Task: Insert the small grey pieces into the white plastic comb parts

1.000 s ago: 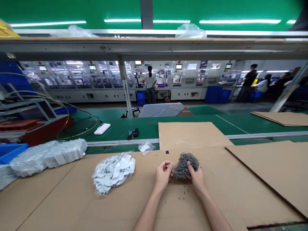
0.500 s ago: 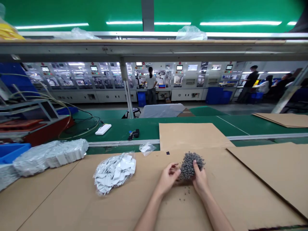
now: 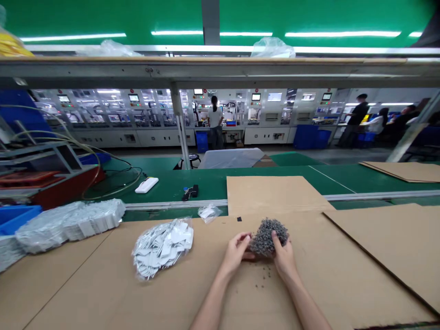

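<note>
A clump of small grey parts [image 3: 266, 236] is raised a little over the cardboard in front of me; whether a clear bag surrounds it I cannot tell. My right hand [image 3: 283, 256] grips its right side, thumb across the front and the other fingers hidden behind. At the left edge, my left hand [image 3: 235, 254] has its thumb and fingers closed on the clump, with lower fingers reaching beneath. A few loose grey bits [image 3: 264, 276] lie on the cardboard [image 3: 192, 302] below.
Left of my hands lies a clear bag of flat white pieces [image 3: 163, 247]. Wrapped white stacks [image 3: 72, 222] stand farther left by a blue bin [image 3: 17, 217]. A small plastic bag [image 3: 209, 212], keys [image 3: 190, 192] and a white device [image 3: 146, 185] lie beyond. Cardboard sheets [image 3: 388, 243] cover the right.
The clump has shifted slightly left and tilted, along with my right hand. My left hand's fingers have closed in against its left edge.
</note>
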The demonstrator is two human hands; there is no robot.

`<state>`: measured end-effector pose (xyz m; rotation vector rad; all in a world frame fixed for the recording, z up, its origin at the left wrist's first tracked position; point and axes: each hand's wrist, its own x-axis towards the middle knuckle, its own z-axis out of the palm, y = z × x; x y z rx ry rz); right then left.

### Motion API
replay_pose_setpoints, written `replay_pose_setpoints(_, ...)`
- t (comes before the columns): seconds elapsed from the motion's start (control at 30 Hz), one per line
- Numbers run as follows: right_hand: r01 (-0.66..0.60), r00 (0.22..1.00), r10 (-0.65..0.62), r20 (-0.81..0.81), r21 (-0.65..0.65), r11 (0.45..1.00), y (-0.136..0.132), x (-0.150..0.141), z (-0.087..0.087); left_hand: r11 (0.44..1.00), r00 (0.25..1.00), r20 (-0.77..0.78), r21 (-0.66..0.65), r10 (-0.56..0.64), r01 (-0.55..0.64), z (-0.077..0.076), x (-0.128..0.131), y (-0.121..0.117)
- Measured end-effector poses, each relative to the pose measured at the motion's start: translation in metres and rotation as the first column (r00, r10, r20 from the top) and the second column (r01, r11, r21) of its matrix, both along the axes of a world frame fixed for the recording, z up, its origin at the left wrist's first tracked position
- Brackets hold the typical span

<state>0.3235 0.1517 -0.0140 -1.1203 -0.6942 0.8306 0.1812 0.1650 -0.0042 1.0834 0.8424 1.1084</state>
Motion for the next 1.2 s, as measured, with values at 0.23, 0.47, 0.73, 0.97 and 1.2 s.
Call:
replay_pose_setpoints(0.23,0.028,1.0,-0.028,0.011,-0.014,1.0,0.0,0.002,0.002,0.991,0.991,-0.039,0.014,0.132,-0.131,-0.006,0.002,0.006)
replay_pose_setpoints(0.47,0.011,1.0,-0.011,-0.019,-0.007,1.0,0.001,0.001,-0.003,0.994,0.995,-0.029,0.054,0.096,-0.094,-0.002,0.001,0.002)
replay_pose_setpoints(0.73,0.024,0.998,-0.024,-0.065,-0.009,1.0,0.002,0.002,-0.004,0.993,0.993,-0.025,-0.009,0.114,-0.114,-0.002,-0.003,0.007)
replay_pose_setpoints(0.97,-0.029,0.994,0.03,-0.109,0.012,1.0,0.001,-0.001,-0.001,0.999,0.995,-0.103,0.043,-0.019,0.024,-0.001,-0.001,0.002)
replay_pose_setpoints(1.2,-0.071,0.98,0.079,-0.184,0.053,0.996,-0.001,-0.006,0.003,0.995,0.987,-0.149,0.078,0.068,-0.057,0.006,-0.002,0.001)
